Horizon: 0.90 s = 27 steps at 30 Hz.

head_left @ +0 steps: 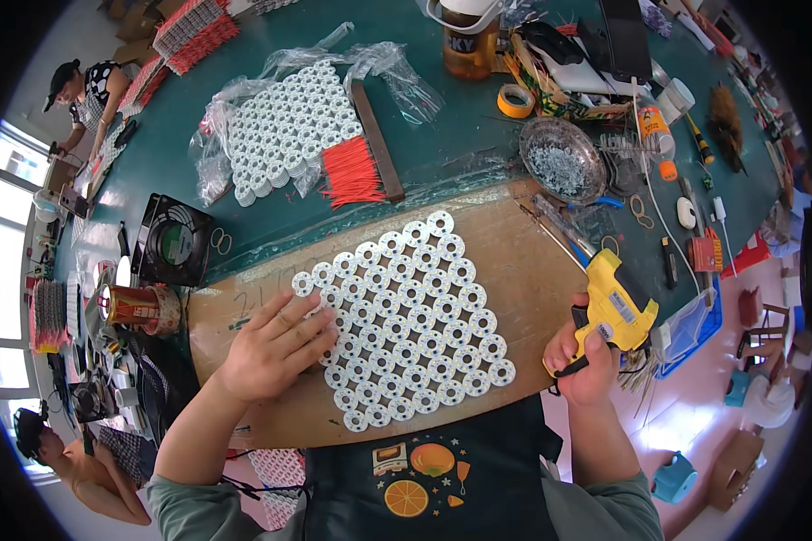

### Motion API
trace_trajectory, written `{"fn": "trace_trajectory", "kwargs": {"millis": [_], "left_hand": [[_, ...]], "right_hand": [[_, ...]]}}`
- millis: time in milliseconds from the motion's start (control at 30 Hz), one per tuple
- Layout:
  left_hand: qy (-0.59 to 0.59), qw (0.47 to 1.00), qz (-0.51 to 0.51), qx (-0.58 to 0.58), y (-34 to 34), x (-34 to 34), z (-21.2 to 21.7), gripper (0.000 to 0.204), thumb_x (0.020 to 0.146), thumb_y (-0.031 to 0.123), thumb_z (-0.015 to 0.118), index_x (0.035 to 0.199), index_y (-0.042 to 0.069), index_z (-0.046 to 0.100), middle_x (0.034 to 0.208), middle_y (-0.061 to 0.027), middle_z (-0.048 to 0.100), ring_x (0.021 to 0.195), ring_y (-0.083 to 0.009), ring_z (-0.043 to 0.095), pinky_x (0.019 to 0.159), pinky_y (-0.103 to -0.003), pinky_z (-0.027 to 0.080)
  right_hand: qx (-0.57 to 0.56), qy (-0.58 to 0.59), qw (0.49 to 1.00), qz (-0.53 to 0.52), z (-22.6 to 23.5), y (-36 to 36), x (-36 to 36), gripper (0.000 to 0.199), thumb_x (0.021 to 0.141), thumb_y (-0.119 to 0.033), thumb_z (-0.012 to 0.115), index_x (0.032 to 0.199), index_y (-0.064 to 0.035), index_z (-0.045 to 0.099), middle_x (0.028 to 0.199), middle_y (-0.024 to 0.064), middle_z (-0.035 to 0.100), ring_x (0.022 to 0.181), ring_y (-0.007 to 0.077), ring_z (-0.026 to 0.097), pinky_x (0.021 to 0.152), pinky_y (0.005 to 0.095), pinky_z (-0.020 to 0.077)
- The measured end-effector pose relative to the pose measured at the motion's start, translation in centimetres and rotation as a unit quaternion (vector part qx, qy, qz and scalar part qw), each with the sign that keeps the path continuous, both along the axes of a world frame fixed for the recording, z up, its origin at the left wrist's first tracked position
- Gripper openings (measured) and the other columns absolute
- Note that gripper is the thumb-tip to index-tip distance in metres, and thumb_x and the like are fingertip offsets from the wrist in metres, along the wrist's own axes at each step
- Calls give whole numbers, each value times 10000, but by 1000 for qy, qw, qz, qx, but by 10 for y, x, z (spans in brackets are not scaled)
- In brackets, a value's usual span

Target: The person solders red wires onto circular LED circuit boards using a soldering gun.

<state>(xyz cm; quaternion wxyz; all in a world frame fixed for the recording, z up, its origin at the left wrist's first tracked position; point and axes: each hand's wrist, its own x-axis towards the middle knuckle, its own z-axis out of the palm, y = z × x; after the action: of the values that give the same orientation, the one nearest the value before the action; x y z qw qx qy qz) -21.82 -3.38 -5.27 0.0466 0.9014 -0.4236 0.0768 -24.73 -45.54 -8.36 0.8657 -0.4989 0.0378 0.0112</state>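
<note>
A panel of ring-shaped white LED circuit boards [415,316], joined in rows, lies tilted on a brown board [216,334] in front of me. My left hand [278,347] rests flat on the panel's left edge, fingers stretched out and holding nothing. My right hand [588,365] is wrapped round the handle of a yellow pistol-shaped soldering gun [618,302], right of the panel. The gun's long thin front end points to the far left, beyond the panel's right edge. Farther off, a stack of similar panels [284,126] sits in clear plastic, with a bundle of red wires [356,171] on its near right corner.
A dark bar [376,140] lies beside the wires. At the far right are a metal bowl of small pale bits [564,167], orange tape [515,101] and a bottle [656,135]. A black fan [171,239] and a can [131,307] stand left. Two people sit at the left.
</note>
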Motion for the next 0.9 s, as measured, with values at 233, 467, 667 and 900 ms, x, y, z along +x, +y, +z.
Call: {"fn": "trace_trajectory", "kwargs": {"millis": [233, 467, 667, 900], "left_hand": [[124, 983, 114, -68, -33, 0, -12, 613, 850, 461, 749, 1356, 139, 618, 1526, -158, 480, 1426, -409, 428, 1176, -568, 337], [134, 985, 91, -61, -30, 10, 2, 626, 838, 480, 754, 1347, 141, 620, 1496, -142, 504, 1423, -387, 426, 1169, -579, 332], [23, 973, 153, -171, -25, 83, -1, 238, 868, 205, 742, 1073, 85, 739, 1126, -105, 682, 1059, -339, 637, 962, -474, 502], [-82, 969, 197, -122, -53, 180, -9, 93, 902, 154, 662, 903, 76, 712, 947, -86, 674, 961, -286, 635, 850, -428, 510]], "right_hand": [[-10, 1, 1000, -6, 1, 3, 0, 596, 931, -305, 697, 1380, 18, 476, 727, 46, 515, 546, 159, 517, 524, 312, 441], [-58, 20, 998, -3, 1, 4, 3, 647, 905, -407, 718, 1372, -24, 486, 677, 10, 499, 509, 139, 501, 478, 313, 432], [-88, 19, 996, -2, 2, 5, 2, 607, 932, -395, 663, 1370, -17, 477, 676, 10, 491, 511, 136, 499, 478, 310, 428], [-85, 20, 996, -17, 2, 6, 2, 602, 936, -394, 653, 1368, -16, 471, 677, 11, 489, 512, 135, 492, 476, 306, 426]]}}
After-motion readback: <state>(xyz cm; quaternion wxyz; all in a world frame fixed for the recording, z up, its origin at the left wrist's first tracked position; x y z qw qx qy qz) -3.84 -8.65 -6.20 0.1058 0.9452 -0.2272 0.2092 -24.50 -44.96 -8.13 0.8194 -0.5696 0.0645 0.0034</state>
